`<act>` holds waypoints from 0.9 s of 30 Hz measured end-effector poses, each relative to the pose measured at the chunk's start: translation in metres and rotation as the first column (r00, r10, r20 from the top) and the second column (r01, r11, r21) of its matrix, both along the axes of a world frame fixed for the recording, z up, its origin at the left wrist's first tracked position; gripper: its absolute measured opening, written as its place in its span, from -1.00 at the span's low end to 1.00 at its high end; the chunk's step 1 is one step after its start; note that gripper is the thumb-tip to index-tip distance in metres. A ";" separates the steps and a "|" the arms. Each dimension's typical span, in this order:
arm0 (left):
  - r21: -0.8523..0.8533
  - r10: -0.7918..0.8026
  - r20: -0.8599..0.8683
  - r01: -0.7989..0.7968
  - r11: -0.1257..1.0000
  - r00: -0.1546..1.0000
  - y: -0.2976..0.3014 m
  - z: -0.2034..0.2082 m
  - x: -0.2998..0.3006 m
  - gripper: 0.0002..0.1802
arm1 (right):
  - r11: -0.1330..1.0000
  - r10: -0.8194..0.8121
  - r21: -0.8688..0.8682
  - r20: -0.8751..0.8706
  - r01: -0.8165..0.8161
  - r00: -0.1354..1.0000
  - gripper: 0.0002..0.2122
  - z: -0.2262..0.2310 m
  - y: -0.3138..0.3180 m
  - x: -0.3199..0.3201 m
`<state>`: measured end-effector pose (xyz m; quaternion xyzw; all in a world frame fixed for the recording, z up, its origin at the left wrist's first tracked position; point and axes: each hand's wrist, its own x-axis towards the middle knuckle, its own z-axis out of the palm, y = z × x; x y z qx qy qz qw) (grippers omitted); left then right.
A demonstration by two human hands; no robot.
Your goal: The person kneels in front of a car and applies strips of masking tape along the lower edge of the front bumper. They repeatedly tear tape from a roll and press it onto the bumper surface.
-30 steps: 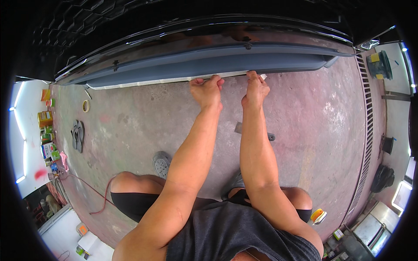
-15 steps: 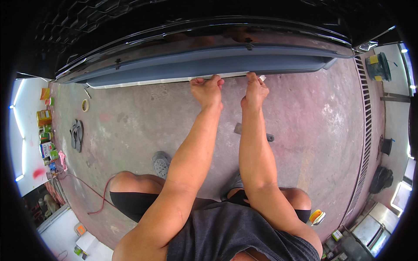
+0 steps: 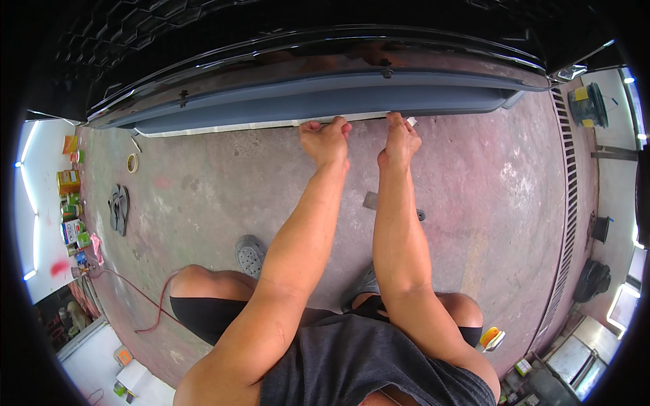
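A long grey bumper lip (image 3: 305, 101) runs across under a glossy black car front (image 3: 325, 47). Along its near lower edge lies a whitish strip of masking tape (image 3: 230, 127), from the left end to my hands. My left hand (image 3: 325, 143) is closed at that edge, its thumb and fingers pinching the tape against the lip. A little to the right, my right hand (image 3: 401, 141) is closed as well, thumb and fingertips at the edge; a small white end of tape shows beside them. What lies inside its fingers is mostly hidden.
On the concrete floor lie a putty knife (image 3: 370, 200), a tape roll (image 3: 133, 162), flip-flops (image 3: 118, 210) and a red hose (image 3: 145, 296). Cans (image 3: 70, 231) line the left wall. At the right are a drain grate (image 3: 565, 203) and a dark bucket (image 3: 588, 105).
Both hands have shifted very slightly to the right along the lip edge, still closed. The tape strip and the floor items look the same.
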<state>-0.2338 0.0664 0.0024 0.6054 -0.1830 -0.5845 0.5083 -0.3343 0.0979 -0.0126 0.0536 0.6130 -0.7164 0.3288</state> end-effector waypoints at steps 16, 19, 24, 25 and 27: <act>0.002 -0.012 -0.004 0.012 1.000 1.000 0.000 0.002 0.002 -0.46 | 1.000 -0.017 0.003 0.000 0.017 1.000 -0.79 -0.005 0.000 0.001; 0.016 -0.013 0.004 0.013 1.000 1.000 0.000 0.004 0.002 -0.46 | 1.000 -0.016 0.000 -0.001 0.016 1.000 -0.81 -0.007 0.000 0.000; -0.001 -0.007 -0.010 0.007 1.000 1.000 -0.001 0.002 0.002 -0.47 | 1.000 -0.022 0.004 0.012 0.022 1.000 -0.83 -0.009 0.000 0.000; -0.003 -0.006 -0.010 0.006 1.000 1.000 -0.001 0.002 0.001 -0.48 | 1.000 -0.021 0.022 0.013 0.021 1.000 -0.83 -0.007 0.000 0.000; 0.003 0.005 -0.012 -0.005 1.000 1.000 -0.001 0.002 0.002 -0.48 | 0.999 -0.017 0.038 0.007 0.017 1.000 -0.80 -0.008 0.000 0.000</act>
